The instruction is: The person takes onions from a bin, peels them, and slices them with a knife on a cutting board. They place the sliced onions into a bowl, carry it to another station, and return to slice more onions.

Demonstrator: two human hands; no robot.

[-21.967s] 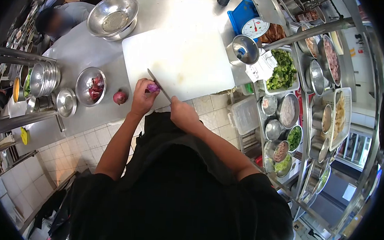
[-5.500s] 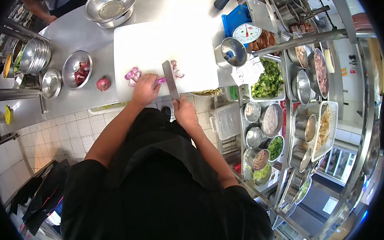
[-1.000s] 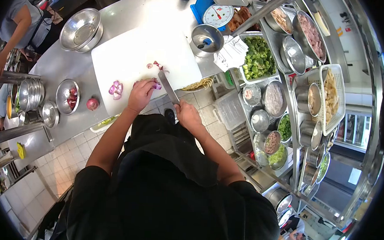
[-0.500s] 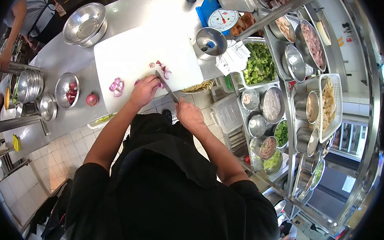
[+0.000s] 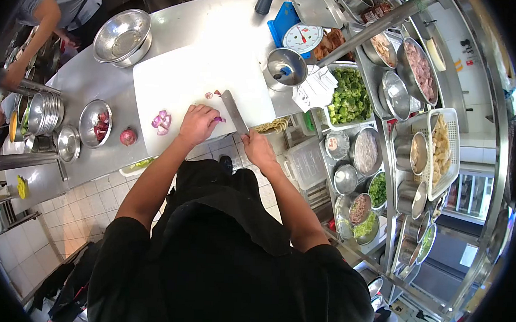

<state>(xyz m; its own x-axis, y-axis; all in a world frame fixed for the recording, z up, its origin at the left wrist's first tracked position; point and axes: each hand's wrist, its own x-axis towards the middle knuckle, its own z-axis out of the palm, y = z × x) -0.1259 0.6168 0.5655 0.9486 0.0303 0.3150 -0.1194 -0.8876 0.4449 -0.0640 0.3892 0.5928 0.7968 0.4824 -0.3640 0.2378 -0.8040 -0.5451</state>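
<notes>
My right hand (image 5: pixel 259 150) is wrapped round the handle of a knife (image 5: pixel 233 108), its blade angled up and left over the cutting board (image 5: pixel 186 75). My left hand (image 5: pixel 198 124) is closed on a piece of red onion (image 5: pixel 219 119) near the board's front edge, left of the blade and apart from it. Small onion slices (image 5: pixel 209 95) lie beside the knife tip. Further left on the board sits a group of cut onion pieces (image 5: pixel 162 121). A whole red onion (image 5: pixel 128 137) rests on the steel counter, next to a bowl (image 5: pixel 88 134) with onion pieces inside.
A perforated steel bowl (image 5: pixel 122 32) stands at the back left. Beyond the board's right side are a steel pot (image 5: pixel 286 68), a blue scale (image 5: pixel 300 38) and a tray of green vegetables (image 5: pixel 350 96). Another person's arm (image 5: pixel 40 39) shows at far left.
The knife has shifted right, away from my left hand, and its blade now covers the spot where several slices lay. The whole view has shifted slightly.
</notes>
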